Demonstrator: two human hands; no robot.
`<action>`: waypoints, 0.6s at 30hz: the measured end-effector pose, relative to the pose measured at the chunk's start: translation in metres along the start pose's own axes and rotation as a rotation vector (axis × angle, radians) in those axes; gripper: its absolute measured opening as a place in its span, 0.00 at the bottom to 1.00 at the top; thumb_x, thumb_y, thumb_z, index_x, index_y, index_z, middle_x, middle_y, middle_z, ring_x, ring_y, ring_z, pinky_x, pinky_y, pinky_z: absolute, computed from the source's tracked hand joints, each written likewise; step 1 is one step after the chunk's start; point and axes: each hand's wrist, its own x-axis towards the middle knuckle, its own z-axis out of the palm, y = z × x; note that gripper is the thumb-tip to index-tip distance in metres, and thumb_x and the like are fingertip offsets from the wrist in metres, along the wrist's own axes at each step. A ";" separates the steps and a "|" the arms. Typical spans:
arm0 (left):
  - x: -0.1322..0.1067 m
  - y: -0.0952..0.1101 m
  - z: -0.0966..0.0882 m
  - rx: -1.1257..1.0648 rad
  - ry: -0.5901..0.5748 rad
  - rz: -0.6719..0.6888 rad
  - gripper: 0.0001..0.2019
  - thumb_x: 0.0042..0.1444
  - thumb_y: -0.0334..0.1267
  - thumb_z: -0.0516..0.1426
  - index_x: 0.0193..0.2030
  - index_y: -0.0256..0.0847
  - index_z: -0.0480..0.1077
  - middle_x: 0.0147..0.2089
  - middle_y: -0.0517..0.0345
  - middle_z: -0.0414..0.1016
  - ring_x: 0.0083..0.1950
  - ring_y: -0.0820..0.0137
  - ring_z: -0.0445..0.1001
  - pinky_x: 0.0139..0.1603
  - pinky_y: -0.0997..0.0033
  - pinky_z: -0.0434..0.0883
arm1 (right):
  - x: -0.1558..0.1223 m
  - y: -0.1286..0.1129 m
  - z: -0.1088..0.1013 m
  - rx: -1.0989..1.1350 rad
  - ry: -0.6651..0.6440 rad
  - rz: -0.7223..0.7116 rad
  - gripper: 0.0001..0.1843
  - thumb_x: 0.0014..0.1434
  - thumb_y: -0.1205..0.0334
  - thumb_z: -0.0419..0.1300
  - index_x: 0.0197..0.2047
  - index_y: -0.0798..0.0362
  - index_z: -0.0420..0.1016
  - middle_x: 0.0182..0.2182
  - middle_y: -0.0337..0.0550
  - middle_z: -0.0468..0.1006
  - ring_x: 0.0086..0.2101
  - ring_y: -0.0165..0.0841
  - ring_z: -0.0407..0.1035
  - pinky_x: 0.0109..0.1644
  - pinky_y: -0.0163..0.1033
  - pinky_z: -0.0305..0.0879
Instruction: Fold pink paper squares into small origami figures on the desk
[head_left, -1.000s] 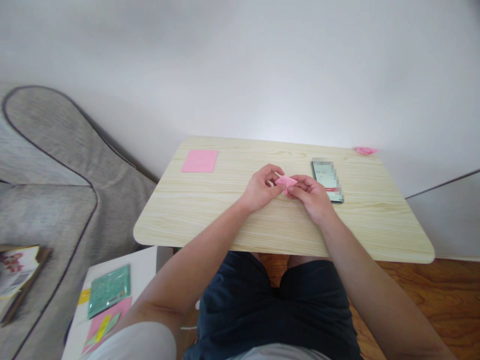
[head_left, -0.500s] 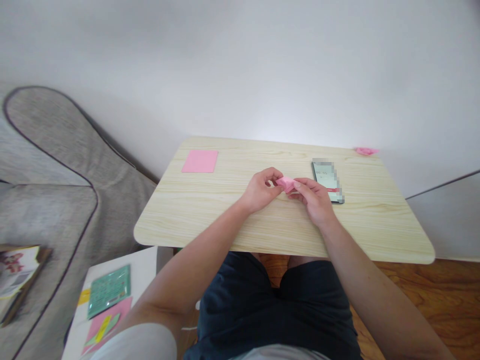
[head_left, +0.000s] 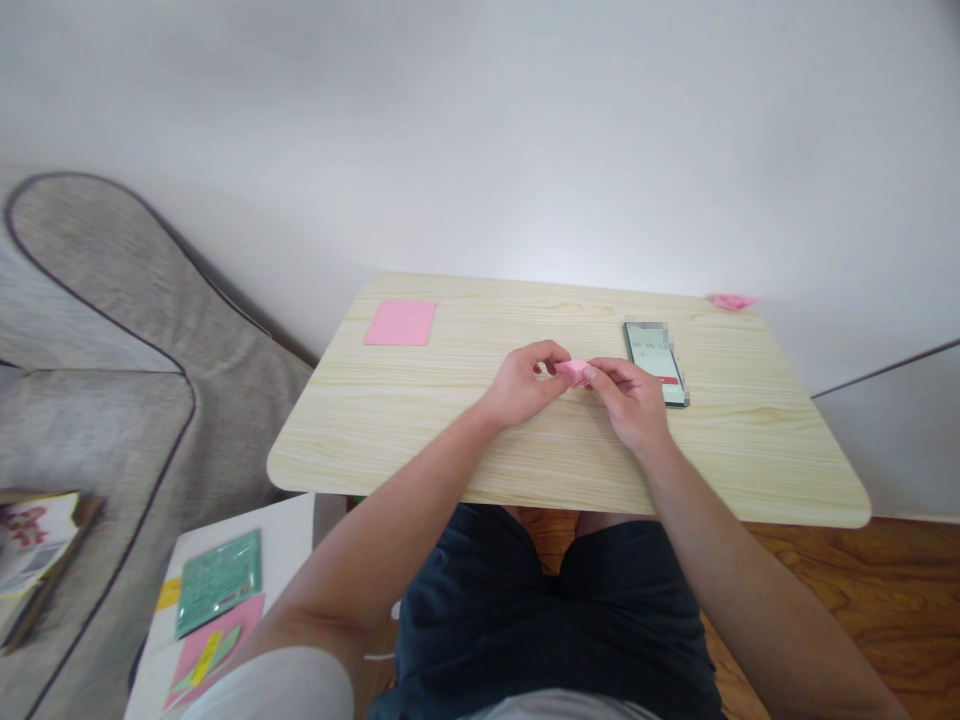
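Note:
Over the middle of a light wooden table [head_left: 420,430] both my hands pinch a small folded pink paper [head_left: 574,372]. My left hand [head_left: 521,385] grips its left side with fingers curled. My right hand [head_left: 628,400] holds its right side between thumb and fingertips. The paper is partly hidden by my fingers. A phone [head_left: 655,362] with a lit screen lies just right of my right hand.
A flat pink paper square [head_left: 400,323] lies at the table's far left. A small pink folded piece [head_left: 732,301] sits at the far right corner. A grey sofa [head_left: 97,340] stands to the left. A low white surface [head_left: 285,540] holds a green packet [head_left: 218,580] and coloured papers.
The pink paper has been folded smaller between my fingers. My hands have closed in a little on it and stayed over the same spot.

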 end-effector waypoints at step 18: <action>0.001 0.000 -0.003 -0.086 -0.025 0.026 0.12 0.62 0.48 0.62 0.38 0.40 0.77 0.39 0.57 0.80 0.42 0.69 0.74 0.45 0.67 0.66 | 0.000 0.000 -0.002 0.050 -0.020 0.018 0.11 0.61 0.48 0.69 0.41 0.45 0.83 0.34 0.39 0.84 0.35 0.36 0.76 0.45 0.44 0.73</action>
